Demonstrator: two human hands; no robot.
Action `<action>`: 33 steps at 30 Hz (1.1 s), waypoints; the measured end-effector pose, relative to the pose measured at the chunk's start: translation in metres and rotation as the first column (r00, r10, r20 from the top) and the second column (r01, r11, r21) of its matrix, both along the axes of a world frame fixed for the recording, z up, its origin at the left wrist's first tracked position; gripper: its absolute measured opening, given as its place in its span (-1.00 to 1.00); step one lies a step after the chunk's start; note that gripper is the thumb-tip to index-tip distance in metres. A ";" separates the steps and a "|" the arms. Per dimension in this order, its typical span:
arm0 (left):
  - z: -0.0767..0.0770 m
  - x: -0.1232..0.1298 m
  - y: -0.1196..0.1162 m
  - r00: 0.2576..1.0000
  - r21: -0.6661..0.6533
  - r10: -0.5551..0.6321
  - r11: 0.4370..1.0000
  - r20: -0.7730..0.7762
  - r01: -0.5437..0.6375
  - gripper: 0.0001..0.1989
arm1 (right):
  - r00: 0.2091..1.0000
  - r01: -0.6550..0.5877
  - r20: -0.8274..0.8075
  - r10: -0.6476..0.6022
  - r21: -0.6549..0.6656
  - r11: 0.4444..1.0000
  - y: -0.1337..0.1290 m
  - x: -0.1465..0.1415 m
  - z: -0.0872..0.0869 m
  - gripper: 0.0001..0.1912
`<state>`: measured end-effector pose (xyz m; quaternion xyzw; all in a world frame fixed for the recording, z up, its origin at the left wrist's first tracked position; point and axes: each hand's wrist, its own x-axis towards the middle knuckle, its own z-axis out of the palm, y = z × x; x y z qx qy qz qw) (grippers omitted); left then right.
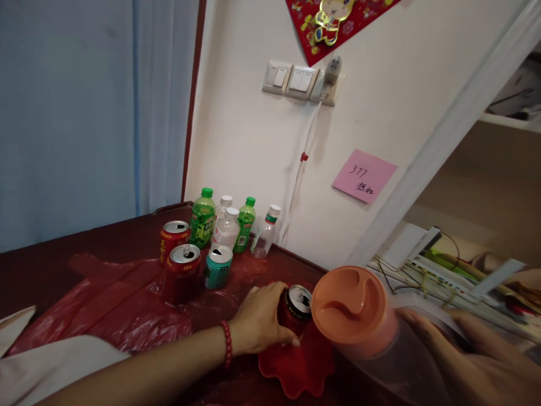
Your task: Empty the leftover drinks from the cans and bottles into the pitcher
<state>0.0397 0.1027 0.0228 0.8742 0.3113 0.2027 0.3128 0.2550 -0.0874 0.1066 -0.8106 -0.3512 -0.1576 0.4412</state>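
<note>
The left hand curls around a dark-red metal can; the right hand holds a translucent, orange-lidded plastic pitcher.

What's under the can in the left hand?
Below the can, part of a red wavy-edged dish or mat shows. The left hand partly covers the can's lower end, so I can't tell whether they touch.

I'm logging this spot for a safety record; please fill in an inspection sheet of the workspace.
Surface: dark table, red plastic partly covering it.
Job's things: dark red can; orange-lidded container; scalloped red dish.
Clutter: three other cans, five capped bottles.
Grips: left grip around the can; right grip on the container, blurred.
Cables: white cable plugged in at the wall; others far right.
Surroundings: blue curtain, wall switches, pink note.
</note>
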 end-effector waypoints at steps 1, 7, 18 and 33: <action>0.000 0.000 0.000 1.000 -0.003 0.005 1.000 0.000 -0.005 -0.06 | 1.000 -0.017 0.002 0.017 0.003 1.000 0.001 -0.003 0.002 -0.38; 0.004 -0.001 0.000 1.000 -0.018 0.023 1.000 0.012 -0.023 -0.13 | 0.996 -0.084 -0.024 0.087 0.121 0.989 0.011 0.000 -0.004 -0.44; 0.007 0.002 0.004 0.997 -0.076 -0.017 0.997 0.071 0.022 -0.34 | 0.968 -0.055 -0.195 0.158 0.449 0.892 0.023 0.023 -0.013 -0.39; 0.003 0.009 0.011 0.998 -0.052 -0.037 0.998 0.059 0.040 -0.32 | 0.870 0.165 -0.378 0.317 0.829 0.535 0.064 0.045 -0.065 -0.46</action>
